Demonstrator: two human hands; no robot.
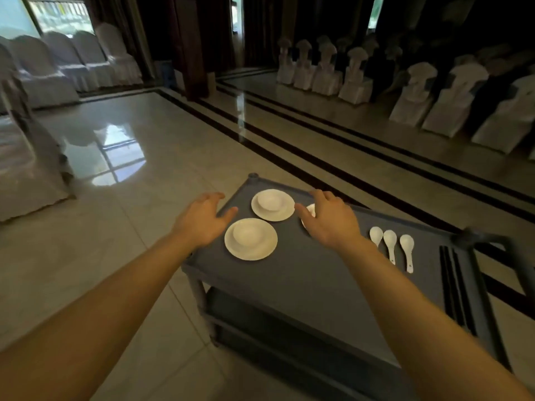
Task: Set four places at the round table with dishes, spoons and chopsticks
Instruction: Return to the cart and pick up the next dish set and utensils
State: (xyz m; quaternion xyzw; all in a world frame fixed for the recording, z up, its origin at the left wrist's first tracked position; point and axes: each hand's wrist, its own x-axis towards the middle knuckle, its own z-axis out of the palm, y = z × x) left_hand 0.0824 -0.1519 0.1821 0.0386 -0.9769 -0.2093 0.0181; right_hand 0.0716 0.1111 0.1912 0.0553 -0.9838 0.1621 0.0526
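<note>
round glossy white plates (260,253) sit on the matte grey surface (304,279); both hands reach over it (left hand (202,221), right hand (333,222)), fingers spread, empty.

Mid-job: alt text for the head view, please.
Left hand and right hand reach open toward a grey cart carrying two plates with bowls, a third dish part-hidden under the right hand, three spoons and black chopsticks.
</note>
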